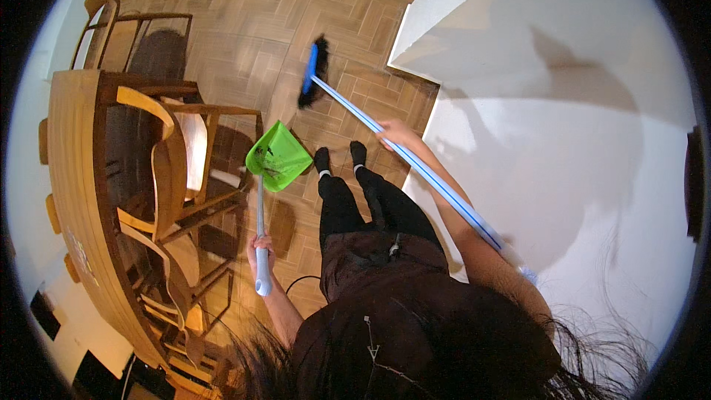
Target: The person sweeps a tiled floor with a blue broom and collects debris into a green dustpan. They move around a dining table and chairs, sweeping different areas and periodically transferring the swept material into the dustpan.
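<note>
My left hand (pixel 262 251) is wrapped around the grey handle of a green plastic dustpan (pixel 283 158). Dark dust and debris lie in the pan, mostly toward its handle end. In my right hand (pixel 397 134) is the blue-and-white striped pole of a broom (pixel 355 110), held partway along its length. The pole slants up past my right arm. At its far end, a blue head with black bristles (pixel 322 61) is over the floor ahead of my feet, slightly blurred; I cannot tell if the bristles touch the tiles.
Brown herringbone floor tiles (pixel 250 61) stretch ahead. To the left stands a long wooden table (pixel 75 178) with several wooden chairs (pixel 169 172) along it. A white wall (pixel 500 144) with a projecting corner (pixel 391 64) runs close on the right. A dark cable (pixel 300 279) curves beside me.
</note>
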`<state>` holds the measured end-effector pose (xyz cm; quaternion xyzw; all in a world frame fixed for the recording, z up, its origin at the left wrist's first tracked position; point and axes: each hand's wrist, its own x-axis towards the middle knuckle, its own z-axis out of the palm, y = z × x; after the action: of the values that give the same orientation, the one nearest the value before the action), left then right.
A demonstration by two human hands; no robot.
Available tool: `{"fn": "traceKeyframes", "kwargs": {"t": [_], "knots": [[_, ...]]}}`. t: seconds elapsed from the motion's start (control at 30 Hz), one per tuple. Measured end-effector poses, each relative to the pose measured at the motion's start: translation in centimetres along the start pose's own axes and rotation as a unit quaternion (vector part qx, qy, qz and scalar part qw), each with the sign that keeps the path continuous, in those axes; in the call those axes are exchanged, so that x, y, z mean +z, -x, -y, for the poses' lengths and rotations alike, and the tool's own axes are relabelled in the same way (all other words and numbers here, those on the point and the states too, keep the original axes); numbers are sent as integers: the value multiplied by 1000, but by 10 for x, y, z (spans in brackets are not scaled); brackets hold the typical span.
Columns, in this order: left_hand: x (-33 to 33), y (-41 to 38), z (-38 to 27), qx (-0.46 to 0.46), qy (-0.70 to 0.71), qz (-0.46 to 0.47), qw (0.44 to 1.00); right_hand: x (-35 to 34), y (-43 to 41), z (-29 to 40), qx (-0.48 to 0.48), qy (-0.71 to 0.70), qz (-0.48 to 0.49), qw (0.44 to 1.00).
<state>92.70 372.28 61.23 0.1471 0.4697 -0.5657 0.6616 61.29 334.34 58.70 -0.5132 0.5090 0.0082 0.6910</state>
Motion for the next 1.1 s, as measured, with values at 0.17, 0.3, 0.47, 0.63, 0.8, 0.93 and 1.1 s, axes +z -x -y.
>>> {"fn": "traceKeyframes", "kwargs": {"t": [0.17,0.3,0.47,0.63,0.8,0.93,1.1], "knots": [[25,31,48,63,88,-27,994,-9,-23,83,-21,119,81,989],[14,29,55,94,152,-9,984,-33,-11,115,-21,195,171,966],[-22,50,64,115,215,29,969,11,-5,118,27,299,273,914],[-60,54,95,107,269,33,957,49,-66,113,-28,417,382,824],[-94,55,118,136,284,58,947,93,-110,94,-77,466,364,803],[-101,47,127,159,282,69,944,55,-127,102,-32,375,379,845],[-82,22,111,140,285,48,947,-47,-126,134,33,476,226,850]]}}
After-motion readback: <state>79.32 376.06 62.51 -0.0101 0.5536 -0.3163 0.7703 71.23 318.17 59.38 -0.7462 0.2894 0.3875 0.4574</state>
